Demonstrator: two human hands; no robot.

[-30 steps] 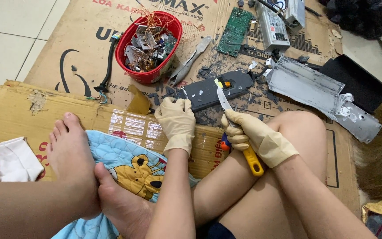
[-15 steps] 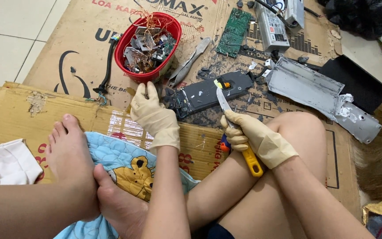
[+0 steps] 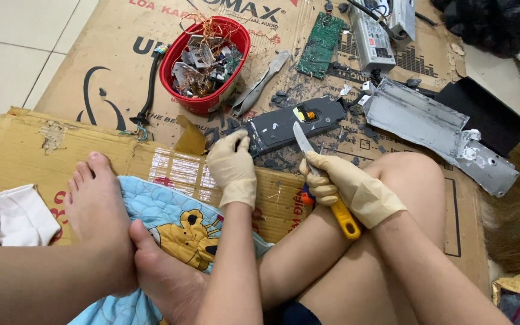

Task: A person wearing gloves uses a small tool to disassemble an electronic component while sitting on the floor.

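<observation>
My left hand point(image 3: 233, 167), in a beige glove, rests on the cardboard with its fingertips and thumb closed on the left end of a dark flat board point(image 3: 284, 125) that carries a small copper coil. My gloved right hand point(image 3: 347, 183) grips a knife by its yellow handle point(image 3: 345, 219). The knife blade point(image 3: 301, 139) points up, with its tip at the near edge of the dark board. Both forearms pass over my bare folded legs.
A red bowl point(image 3: 179, 99) of metal scrap and copper wire stands left of the board, beside a black cable point(image 3: 149, 90). Behind lie metal pliers point(image 3: 261, 84), a green circuit board point(image 3: 320, 43) and a grey power unit point(image 3: 371, 36). A bent grey metal casing point(image 3: 428, 123) and a broom point(image 3: 519, 204) are to the right.
My left hand swung left toward the red bowl half a second ago and has come back to the left end of the dark board. The right hand and knife stayed put.
</observation>
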